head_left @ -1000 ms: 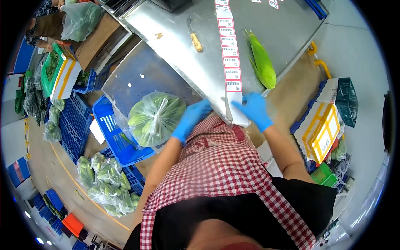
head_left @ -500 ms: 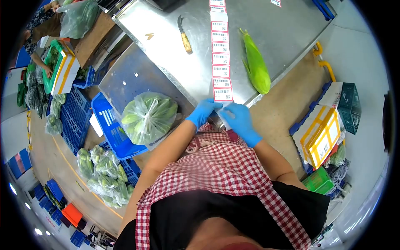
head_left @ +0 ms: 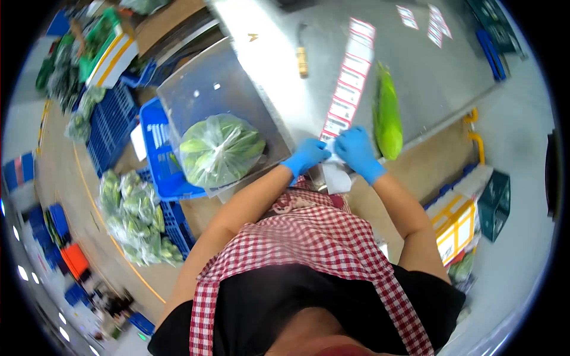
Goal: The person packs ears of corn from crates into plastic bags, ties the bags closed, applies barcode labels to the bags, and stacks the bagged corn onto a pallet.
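Both my hands wear blue gloves and meet at the near end of a long strip of labels (head_left: 349, 83) on the metal table (head_left: 273, 65). My left hand (head_left: 309, 155) has its fingers closed on the strip's left edge. Opposite it, my right hand (head_left: 357, 152) pinches the strip from the right. Blank white backing hangs below my fingers over the table edge. Right of the strip lies a green corn cob in its husk (head_left: 388, 115). A knife with a wooden handle (head_left: 303, 62) rests left of the strip.
A clear bag of green vegetables (head_left: 219, 151) sits on a grey surface at left, by a blue basket (head_left: 157, 142). Bagged greens (head_left: 133, 219) stand lower left. Loose labels (head_left: 438, 26) lie at the table's far right. A white and yellow box (head_left: 454, 228) is at right.
The view has shifted and turned. My hands remain together at the strip's near end; the strip now slants, with more white backing hanging below them.
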